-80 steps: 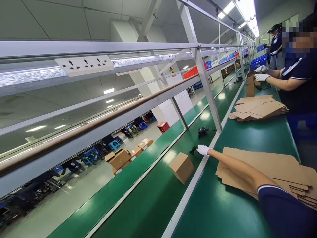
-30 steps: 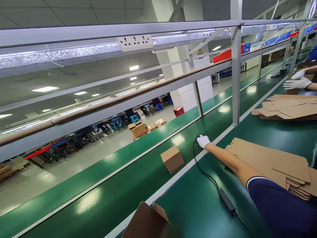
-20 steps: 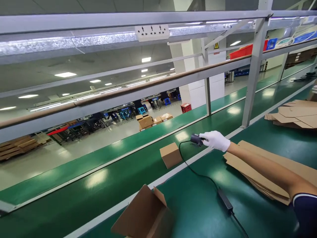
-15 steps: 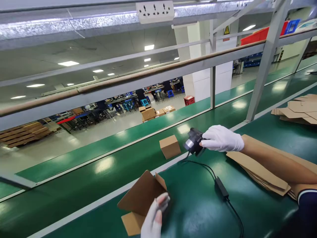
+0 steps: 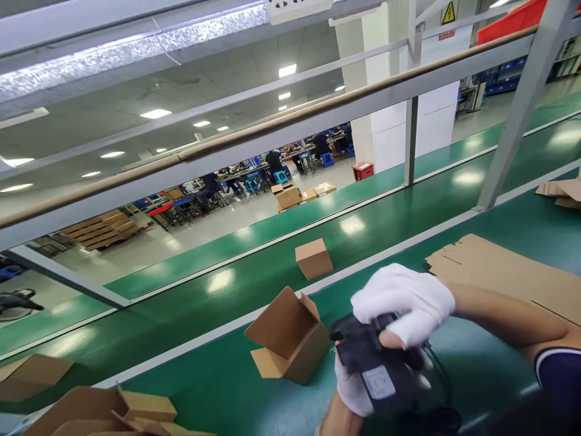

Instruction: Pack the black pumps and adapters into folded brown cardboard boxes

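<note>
Where the view cuts off at the left, a brown carton (image 5: 34,374) sits on the green belt (image 5: 181,312), and below it there's a clump of open cartons (image 5: 86,407). Next over, an open box (image 5: 306,357) stands on the worktop (image 5: 204,387), flaps splayed, I'd guess so the mouth stays clear, and close enough for easy reach. Just past the metal strip (image 5: 354,269), a closed box (image 5: 314,260) rests on the belt, out of the hands' way.

Right of the open box, a black device (image 5: 376,357) is held up between two gloved hands. The left hand (image 5: 353,384) grips it from below, probably taking the weight; the right hand (image 5: 403,303) is wrapped over the top, likely steadying it. Too blurry to say what it is. A dark cable (image 5: 440,364) shows beside it. Farther right, cardboard blanks (image 5: 503,272) lie flat, presumably to save room.

Counts, left to right: two boxes on the belt, clump too overlapped to count, one open box standing alone, one device, two piles of blanks. Can't count individual sheets.
</note>
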Tool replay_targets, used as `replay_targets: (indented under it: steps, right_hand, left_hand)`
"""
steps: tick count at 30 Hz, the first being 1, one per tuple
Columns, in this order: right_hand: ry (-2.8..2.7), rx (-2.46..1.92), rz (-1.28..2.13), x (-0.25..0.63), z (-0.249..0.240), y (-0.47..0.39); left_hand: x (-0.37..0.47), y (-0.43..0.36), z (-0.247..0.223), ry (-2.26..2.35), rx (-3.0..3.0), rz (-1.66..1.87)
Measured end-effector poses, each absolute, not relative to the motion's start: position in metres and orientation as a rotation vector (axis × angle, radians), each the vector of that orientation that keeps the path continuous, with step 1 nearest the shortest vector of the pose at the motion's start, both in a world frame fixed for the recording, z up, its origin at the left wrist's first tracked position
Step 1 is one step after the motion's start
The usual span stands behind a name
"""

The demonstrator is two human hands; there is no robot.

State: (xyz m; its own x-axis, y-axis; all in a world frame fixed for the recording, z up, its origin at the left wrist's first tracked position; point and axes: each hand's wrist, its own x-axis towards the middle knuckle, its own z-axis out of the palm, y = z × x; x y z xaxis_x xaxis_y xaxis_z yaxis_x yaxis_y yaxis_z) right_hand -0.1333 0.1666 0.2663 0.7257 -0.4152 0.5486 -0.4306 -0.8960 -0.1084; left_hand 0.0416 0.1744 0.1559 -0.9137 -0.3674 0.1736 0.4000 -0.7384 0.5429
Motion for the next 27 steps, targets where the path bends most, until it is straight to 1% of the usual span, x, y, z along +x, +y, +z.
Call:
replay_targets:
  steps: [1,3,4,5,6,7,10,12,13,15,16,17,19,22,25,27]
  right_hand:
    - [-0.703,2.926,1.100,-0.129,0.258,0.162]
    - [-0.796,2.842,1.685,-0.118,0.233,0.154]
    - [-0.961,2.777,1.961,-0.111,0.217,0.153]
    - [-1.146,2.750,2.168,-0.103,0.200,0.153]
    - [-1.305,2.808,2.276,-0.095,0.185,0.154]
    - [-1.396,2.957,2.313,-0.089,0.170,0.157]
    - [-1.237,3.675,2.078,-0.079,0.144,0.168]
    - [-1.144,4.055,1.850,-0.084,0.144,0.175]
    - [-1.191,4.176,1.702,-0.089,0.150,0.178]
    - [-1.389,4.208,1.364,-0.100,0.170,0.184]
    - [-1.463,4.124,1.220,-0.105,0.182,0.186]
    - [-1.489,3.977,1.157,-0.108,0.196,0.188]
    - [-1.394,3.683,1.205,-0.107,0.221,0.188]
    - [-1.116,3.406,1.385,-0.094,0.246,0.180]
    - [-0.945,3.298,1.493,-0.076,0.253,0.162]
    - [-0.989,3.328,1.518,-0.066,0.249,0.147]
  left_hand:
    - [0.040,0.176,0.159,-0.751,-0.089,-2.567]
    - [0.040,0.175,0.166,-0.606,-0.019,-2.459]
    - [0.043,0.172,0.170,-0.569,0.046,-2.377]
    - [0.046,0.168,0.173,-0.568,0.125,-2.280]
    - [0.051,0.164,0.176,-0.599,0.218,-2.170]
    - [0.056,0.159,0.179,-0.646,0.324,-2.044]
    - [0.078,0.143,0.188,-0.740,0.637,-1.541]
    - [0.095,0.133,0.193,-0.823,0.759,-1.201]
    - [0.105,0.130,0.194,-0.893,0.802,-1.065]
    - [0.124,0.126,0.195,-1.064,0.894,-0.868]
    - [0.132,0.125,0.194,-1.148,0.942,-0.809]
    - [0.139,0.126,0.191,-1.222,0.993,-0.776]
    - [0.148,0.133,0.184,-1.359,1.065,-0.820]
    - [0.148,0.148,0.173,-1.495,1.040,-1.065]
    - [0.142,0.162,0.167,-1.540,0.890,-1.328]
    - [0.140,0.166,0.164,-1.541,0.823,-1.448]
